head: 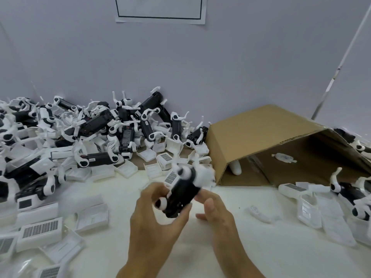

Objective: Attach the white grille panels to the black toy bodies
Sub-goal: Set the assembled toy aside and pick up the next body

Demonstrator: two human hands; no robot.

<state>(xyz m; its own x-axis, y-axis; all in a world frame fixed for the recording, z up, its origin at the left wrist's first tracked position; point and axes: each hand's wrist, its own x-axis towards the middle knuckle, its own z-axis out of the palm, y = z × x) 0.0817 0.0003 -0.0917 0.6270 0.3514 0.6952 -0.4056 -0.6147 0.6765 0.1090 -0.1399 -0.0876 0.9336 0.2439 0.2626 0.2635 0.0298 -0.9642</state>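
Brown cardboard box (259, 137) lies on its side at the right of the white table (261, 247); a big heap of toy bodies (96, 125) lines the wall at the left, with loose white grille panels (40, 229) in front. Both hands lift one black toy body (183, 194) over the table's middle — the left hand (154, 223) curls round its lower end, the right hand (215, 215) looks to support the far side, though motion blur hides its fingers. Probably this body is between steps: next it needs a panel seated squarely. The wall sign (160, 9) is cut off, unreadable.
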